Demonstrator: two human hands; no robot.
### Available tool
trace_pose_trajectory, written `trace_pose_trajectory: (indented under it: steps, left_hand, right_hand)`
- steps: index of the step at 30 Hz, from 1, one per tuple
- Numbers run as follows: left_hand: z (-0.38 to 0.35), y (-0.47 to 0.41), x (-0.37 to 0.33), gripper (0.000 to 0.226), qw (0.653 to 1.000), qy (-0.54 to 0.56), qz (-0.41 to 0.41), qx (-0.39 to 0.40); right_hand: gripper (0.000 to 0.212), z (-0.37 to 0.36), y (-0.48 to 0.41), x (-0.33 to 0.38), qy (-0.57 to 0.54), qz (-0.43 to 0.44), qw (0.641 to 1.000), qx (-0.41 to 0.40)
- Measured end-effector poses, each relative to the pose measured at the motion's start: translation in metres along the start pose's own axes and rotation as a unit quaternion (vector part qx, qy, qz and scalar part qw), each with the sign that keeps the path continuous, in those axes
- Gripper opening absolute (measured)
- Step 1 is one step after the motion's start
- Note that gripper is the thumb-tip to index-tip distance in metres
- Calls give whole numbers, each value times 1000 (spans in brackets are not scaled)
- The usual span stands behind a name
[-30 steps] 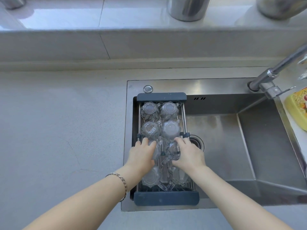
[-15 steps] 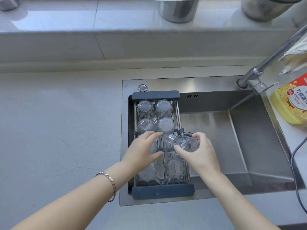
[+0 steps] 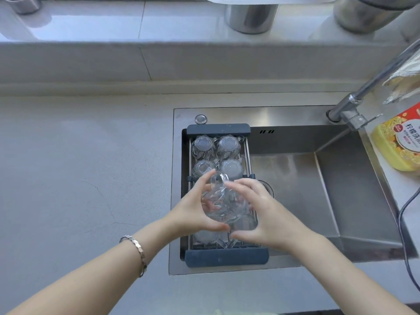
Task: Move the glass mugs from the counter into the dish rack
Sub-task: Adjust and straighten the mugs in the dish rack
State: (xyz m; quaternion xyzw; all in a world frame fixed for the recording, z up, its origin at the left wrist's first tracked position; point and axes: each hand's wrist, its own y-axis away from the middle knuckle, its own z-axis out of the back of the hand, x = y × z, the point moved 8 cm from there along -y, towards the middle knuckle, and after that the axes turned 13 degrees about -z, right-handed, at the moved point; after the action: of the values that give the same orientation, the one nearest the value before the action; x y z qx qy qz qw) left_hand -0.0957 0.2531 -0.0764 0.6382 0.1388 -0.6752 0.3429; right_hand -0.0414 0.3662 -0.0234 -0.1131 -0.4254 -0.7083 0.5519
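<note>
At frame centre, my left hand and right hand together clasp one glass mug above the dish rack. Beyond, toward the top, four upturned mugs fill the rack's far end.

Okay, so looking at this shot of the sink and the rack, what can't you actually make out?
- Head view: the near half of the dish rack; the left hand, right hand and the raised glass mug cover it, so the mug count is unclear.
- The drain: mostly behind the right hand.
- The faucet spout: cut off by the right edge.
- The yellow bottle: cut off by the right edge, small print unreadable.
</note>
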Motion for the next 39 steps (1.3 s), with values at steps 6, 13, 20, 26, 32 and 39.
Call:
trace_pose_trajectory:
  steps: [6, 13, 20, 26, 32, 39]
  left_hand:
    - [-15, -3, 3, 115, 988, -36, 8, 152]
    - [5, -9, -7, 77, 949, -302, -68, 62]
    - [8, -14, 41, 63, 856, -508, 8, 97]
    - [8, -20, 44, 51, 836, -542, 4, 92]
    - [12, -23, 48, 71, 827, -557, -43, 68]
    - [11, -18, 43, 63, 823, -563, -69, 40]
  right_hand:
    - [89, 3, 5, -2, 146, 88, 984, -41]
    - [77, 8, -10, -41, 99, -78, 987, -100]
    - [78, 5, -43, -62, 121, -193, 968, -108]
    - [74, -30, -74, -66, 160, -210, 962, -68]
    - [70, -59, -74, -87, -62, -236, 966, -86]
    - [65, -62, -68, -88, -70, -204, 971, -99]
